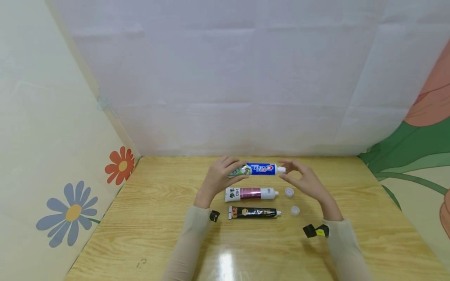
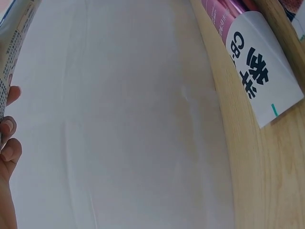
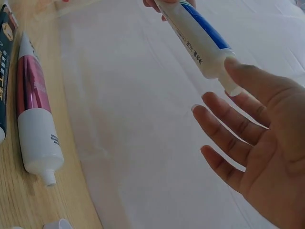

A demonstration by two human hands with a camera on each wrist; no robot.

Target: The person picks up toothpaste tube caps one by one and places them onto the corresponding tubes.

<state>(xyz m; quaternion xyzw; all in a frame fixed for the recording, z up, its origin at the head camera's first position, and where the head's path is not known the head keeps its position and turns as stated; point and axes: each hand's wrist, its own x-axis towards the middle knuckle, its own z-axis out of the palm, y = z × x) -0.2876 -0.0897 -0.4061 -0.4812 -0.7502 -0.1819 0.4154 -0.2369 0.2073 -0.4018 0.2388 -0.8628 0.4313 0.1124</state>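
Observation:
A blue, white and green toothpaste tube (image 1: 263, 169) is held level above the back of the table. My left hand (image 1: 222, 177) grips its flat tail end, thumb below and fingers above. At the other end, my right hand (image 1: 305, 182) has thumb and index finger at the white cap (image 3: 229, 85), pinching it, while the remaining fingers spread apart. Below lies a white and magenta toothpaste tube (image 1: 250, 194) with its nozzle bare. Nearer the front is a black toothpaste tube (image 1: 254, 212), its nozzle also uncovered.
Two loose white caps, a rear cap (image 1: 289, 192) and a front cap (image 1: 295, 210), lie right of the uncapped tubes. The wood-grain table (image 1: 158, 234) meets a white sheet (image 1: 225, 97) at the back. Painted walls flank both sides.

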